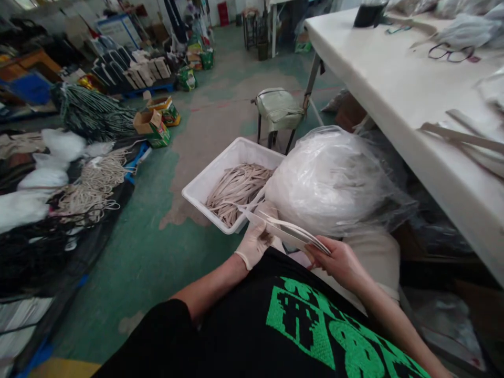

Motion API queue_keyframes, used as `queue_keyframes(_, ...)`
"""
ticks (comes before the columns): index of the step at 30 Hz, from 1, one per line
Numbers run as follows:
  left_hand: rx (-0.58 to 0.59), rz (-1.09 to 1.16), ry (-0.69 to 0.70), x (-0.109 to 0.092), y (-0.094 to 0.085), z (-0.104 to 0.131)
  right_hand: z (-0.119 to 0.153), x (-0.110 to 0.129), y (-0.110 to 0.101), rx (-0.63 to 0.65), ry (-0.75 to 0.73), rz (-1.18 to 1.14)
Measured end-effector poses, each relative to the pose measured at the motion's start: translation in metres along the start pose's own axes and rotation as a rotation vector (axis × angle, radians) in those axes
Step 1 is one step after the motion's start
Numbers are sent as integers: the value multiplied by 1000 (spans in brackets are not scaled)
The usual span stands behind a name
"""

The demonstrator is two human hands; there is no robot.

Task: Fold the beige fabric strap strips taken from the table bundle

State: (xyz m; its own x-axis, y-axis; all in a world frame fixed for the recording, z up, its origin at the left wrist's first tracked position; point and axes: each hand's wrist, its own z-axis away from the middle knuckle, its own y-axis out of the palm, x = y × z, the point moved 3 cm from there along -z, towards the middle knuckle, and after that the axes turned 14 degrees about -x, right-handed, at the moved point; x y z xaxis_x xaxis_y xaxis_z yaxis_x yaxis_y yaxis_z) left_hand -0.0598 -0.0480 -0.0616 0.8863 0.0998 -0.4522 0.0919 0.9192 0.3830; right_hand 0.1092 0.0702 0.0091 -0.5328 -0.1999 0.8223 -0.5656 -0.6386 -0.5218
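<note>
My left hand [255,242], in a pale glove, is closed around one end of a few flat whitish strips [289,233]. The other end is pinched in my bare right hand [339,261], so the strips stretch between both hands over my lap. Just beyond my left hand stands a white plastic tub [205,200], partly filled with a tangle of beige strips [242,186]. A big clear plastic bag [328,181] with pale contents bulges beside the tub, in front of my right hand. My left fingertips are partly hidden by the strips.
A long white table [378,68] runs along the right, bearing glasses [451,52] and loose strips [460,134]. A stool with a greenish cushion [279,107] stands behind the tub. Cord bundles [92,181] and small cartons [151,126] lie to the left.
</note>
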Motion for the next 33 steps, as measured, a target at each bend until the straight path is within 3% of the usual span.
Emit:
queue_keyframes(4, 100, -39, -16, 15, 10, 12, 2, 9, -1, -140, -62, 101)
queue_keyframes(8, 229, -88, -9, 21, 23, 21, -2, 4, 13, -113, -34, 22)
queue_keyframes(13, 158, -22, 100, 6, 21, 17, 3, -13, 5, 42, 61, -34)
queue_keyframes(19, 297, -136, 28, 16, 32, 28, 1, -9, 6, -52, -10, 35)
queue_keyframes(24, 205, -66, 92, 10, 32, 29, 3, -10, 2, -1, 4, -16)
queue_keyframes(28, 284, -142, 49, 19, 33, 31, 3, -8, 2, -43, -22, 46)
queue_keyframes(30, 307, -181, 111, 15, 37, 29, 1, -6, 5, -59, -16, -7)
queue_keyframes(33, 276, -195, 300, -11, 39, 22, -1, -4, 8, -59, 20, -133)
